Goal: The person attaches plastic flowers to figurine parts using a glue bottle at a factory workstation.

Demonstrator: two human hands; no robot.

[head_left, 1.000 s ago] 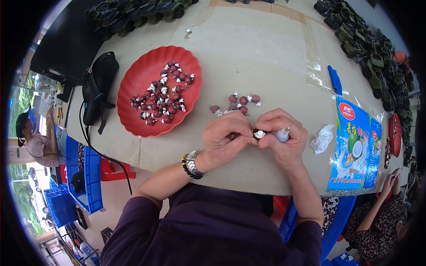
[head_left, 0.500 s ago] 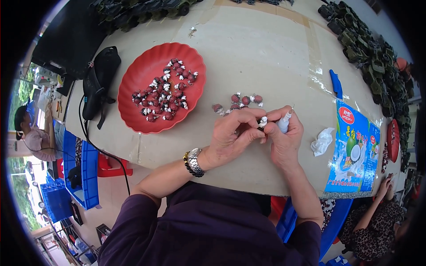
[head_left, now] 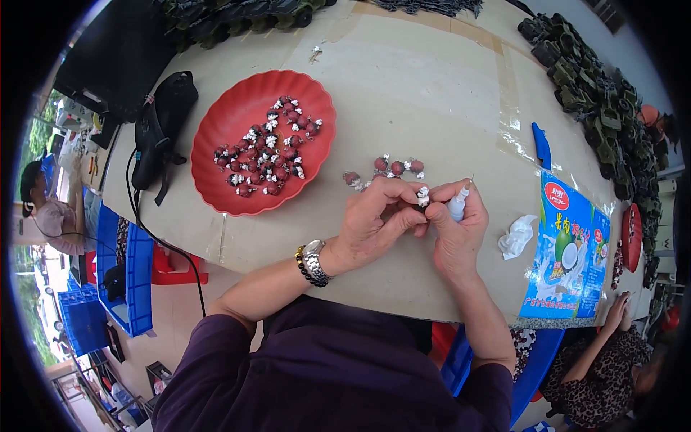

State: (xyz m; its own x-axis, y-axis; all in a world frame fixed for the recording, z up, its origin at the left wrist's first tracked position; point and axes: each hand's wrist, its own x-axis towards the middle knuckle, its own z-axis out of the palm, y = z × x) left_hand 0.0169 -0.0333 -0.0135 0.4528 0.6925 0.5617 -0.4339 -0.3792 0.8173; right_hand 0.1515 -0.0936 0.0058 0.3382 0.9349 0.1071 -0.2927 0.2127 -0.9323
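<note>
My left hand [head_left: 371, 225] pinches a small figure piece [head_left: 422, 195] with a white, lumpy top; its lower part is hidden by the fingers. Close beside it, my right hand [head_left: 457, 245] is closed round a small white dropper bottle [head_left: 457, 207] whose thin needle tip points up and away. The fingertips of both hands nearly meet over the table. Just beyond them lie several small dark red and white figure pieces [head_left: 397, 168]. To the left, a red scalloped bowl [head_left: 209, 122] holds many more such pieces.
A crumpled white tissue [head_left: 516, 237], a blue printed sheet [head_left: 565, 248] and a blue knife-like tool [head_left: 541, 145] lie to the right. A black bag-like object [head_left: 162, 133] with a cable is at left. Dark green toy vehicles [head_left: 590, 101] line the far edges. Other people sit at both sides.
The white-topped piece now shows a little more above my left fingers, and the bottle sits slightly lower and further left. Both hands keep their grips.
</note>
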